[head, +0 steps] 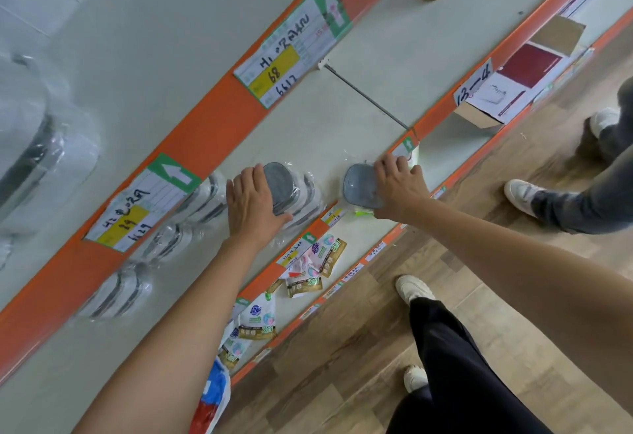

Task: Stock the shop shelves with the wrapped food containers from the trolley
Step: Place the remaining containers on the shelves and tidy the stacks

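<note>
A shop shelving unit fills most of the view, seen from above at a steep tilt. Its pale grey-green shelves (342,118) have bright orange front edges (205,132), and the middle shelf is the landmark here. The floor (496,283) beside the unit is wood-look plank in brown tones. Standing on it are the wearer's legs in black trousers (445,365) with white shoes, and beyond them a second person's grey trousers (589,200) and white shoes.

On the middle shelf, a row of plastic-wrapped food containers (191,204) stands along its near left part, grey lids on clear bodies. The left hand (251,199) curls its fingers round the end wrapped stack (291,190) of that row. Just to the right on the same shelf, near its front edge, the right hand (399,187) rests over a single grey-lidded container (359,185), fingers bent round its far side.

On the shelf below the middle shelf lie small gold and white sachets (308,269). On the edge of the shelf above hang handwritten price labels (284,53) with yellow patches and green arrows. Farther right on the lower shelf sits an open red and white carton (520,73).
</note>
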`<state>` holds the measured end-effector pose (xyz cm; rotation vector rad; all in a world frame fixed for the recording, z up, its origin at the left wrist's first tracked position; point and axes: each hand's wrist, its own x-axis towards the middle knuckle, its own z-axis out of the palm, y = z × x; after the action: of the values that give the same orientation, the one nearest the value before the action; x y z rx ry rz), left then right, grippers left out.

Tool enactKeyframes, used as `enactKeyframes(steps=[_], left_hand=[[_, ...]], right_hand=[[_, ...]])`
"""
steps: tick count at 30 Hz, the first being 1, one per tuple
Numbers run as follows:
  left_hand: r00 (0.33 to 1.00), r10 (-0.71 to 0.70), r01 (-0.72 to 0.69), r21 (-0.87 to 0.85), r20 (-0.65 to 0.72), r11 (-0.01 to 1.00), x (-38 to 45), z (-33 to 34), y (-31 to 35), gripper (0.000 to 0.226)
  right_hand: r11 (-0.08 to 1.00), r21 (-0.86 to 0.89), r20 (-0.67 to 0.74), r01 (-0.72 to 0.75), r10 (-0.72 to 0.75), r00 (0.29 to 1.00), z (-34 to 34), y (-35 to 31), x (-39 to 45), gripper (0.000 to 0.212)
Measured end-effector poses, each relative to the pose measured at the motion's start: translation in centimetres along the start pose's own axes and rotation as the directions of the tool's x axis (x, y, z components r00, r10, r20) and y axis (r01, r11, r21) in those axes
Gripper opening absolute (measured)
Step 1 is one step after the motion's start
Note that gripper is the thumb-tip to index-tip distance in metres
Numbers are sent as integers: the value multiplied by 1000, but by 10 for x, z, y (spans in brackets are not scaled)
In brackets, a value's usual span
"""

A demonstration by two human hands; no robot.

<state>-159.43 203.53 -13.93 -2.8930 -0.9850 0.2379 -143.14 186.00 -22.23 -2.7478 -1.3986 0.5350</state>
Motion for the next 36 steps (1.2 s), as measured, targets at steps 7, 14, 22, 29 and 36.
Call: enactKeyframes(steps=[7,14,22,29,36], left_hand=[[999,12,-16,-101,-35,995,-68,-25,-3,105],[987,15,-31,-93,-162,995,-158,-79,-15,106],[922,-171,106,-201,-347,974,-230,-164,-29,101],[846,-338,189,-361,-413,913,-243,-221,-41,94],[874,-278,112,-390,-399,914,-218,-226,-41,81]], right_hand=[[990,143,-14,16,-14,1000,-22,-27,-42,83],[982,89,-130,164,-151,980,-77,-53,-109,84],[914,-147,-249,378,-404,880,-209,-72,-171,89],[941,-96,-423,325,-334,843,-294,-89,-179,89],[974,-120,-409,190,-223,885,-311,-91,-139,98]])
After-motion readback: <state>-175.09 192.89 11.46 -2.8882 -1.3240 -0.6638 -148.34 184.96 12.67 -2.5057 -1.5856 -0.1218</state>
